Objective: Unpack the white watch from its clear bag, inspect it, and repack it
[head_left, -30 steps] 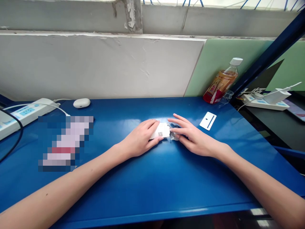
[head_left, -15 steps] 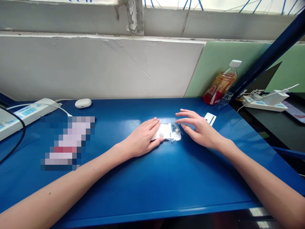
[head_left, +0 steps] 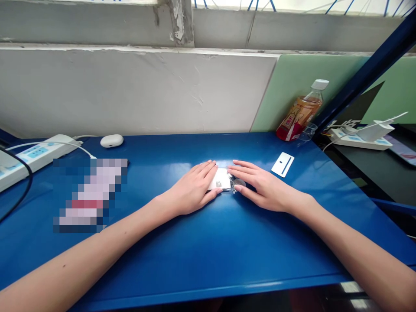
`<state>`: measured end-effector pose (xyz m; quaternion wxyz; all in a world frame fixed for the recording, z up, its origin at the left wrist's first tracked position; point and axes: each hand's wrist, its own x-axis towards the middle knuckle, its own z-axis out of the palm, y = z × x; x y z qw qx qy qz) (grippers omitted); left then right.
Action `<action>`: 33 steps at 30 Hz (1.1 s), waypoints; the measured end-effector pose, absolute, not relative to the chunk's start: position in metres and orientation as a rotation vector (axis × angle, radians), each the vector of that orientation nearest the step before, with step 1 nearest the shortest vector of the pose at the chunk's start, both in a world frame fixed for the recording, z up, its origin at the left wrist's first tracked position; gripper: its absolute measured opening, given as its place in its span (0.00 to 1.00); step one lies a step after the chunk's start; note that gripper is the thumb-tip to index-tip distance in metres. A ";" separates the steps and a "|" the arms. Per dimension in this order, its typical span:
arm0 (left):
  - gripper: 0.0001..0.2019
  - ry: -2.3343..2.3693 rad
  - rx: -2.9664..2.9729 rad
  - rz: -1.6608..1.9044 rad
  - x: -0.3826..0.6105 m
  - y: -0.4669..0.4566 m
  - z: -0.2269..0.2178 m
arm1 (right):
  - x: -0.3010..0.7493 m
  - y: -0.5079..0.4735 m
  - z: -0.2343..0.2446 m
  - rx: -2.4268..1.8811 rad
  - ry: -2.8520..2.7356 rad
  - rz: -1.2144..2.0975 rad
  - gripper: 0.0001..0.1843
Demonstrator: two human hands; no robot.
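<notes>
A small clear plastic packet (head_left: 221,178) with a white card bearing a square printed code lies flat on the blue desk (head_left: 208,247). My left hand (head_left: 195,187) rests on its left part, fingers stretched out and thumb along the near edge. Over the packet's right end lies my right hand (head_left: 260,184), with extended fingers and its thumb a little apart from them. That hand covers much of the clear end, where a round grey shape shows. Right of my right hand is a white card (head_left: 283,164) with a dark stripe.
At the left lie a power strip (head_left: 40,154), a white earbud case (head_left: 112,141) and a pixelated flat object (head_left: 94,190) with a white cable. A drink bottle (head_left: 300,115) leans by the blue post at the back right. A wall (head_left: 136,93) closes the desk's rear.
My right hand has moved left and down onto the packet's clear end. The striped white card now shows fully. My left hand stays on the packet.
</notes>
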<state>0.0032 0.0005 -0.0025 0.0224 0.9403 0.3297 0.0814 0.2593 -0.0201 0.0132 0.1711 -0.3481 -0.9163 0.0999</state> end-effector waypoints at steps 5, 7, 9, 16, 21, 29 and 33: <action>0.31 1.006 2.901 0.294 0.003 0.001 -0.002 | 0.255 -0.025 0.010 -0.996 -2.678 0.190 0.29; 0.31 1.008 2.898 0.293 0.003 0.001 -0.002 | 0.253 -0.027 0.009 -1.016 -2.678 0.160 0.31; 0.32 1.009 2.894 0.290 0.003 0.001 -0.002 | 0.251 -0.028 0.010 -1.027 -2.685 0.151 0.31; 0.31 1.005 2.886 0.293 0.003 0.000 -0.002 | 0.252 -0.029 0.012 -1.037 -2.645 0.249 0.29; 0.33 1.007 2.911 0.266 0.005 0.000 -0.002 | 0.252 -0.029 0.010 -1.047 -2.676 0.233 0.32; 0.32 1.022 2.913 0.261 0.006 -0.001 -0.001 | 0.247 -0.031 0.009 -1.018 -2.665 0.184 0.35; 0.32 1.022 2.894 0.242 0.005 -0.001 0.000 | 0.246 -0.032 0.009 -1.008 -2.664 0.180 0.36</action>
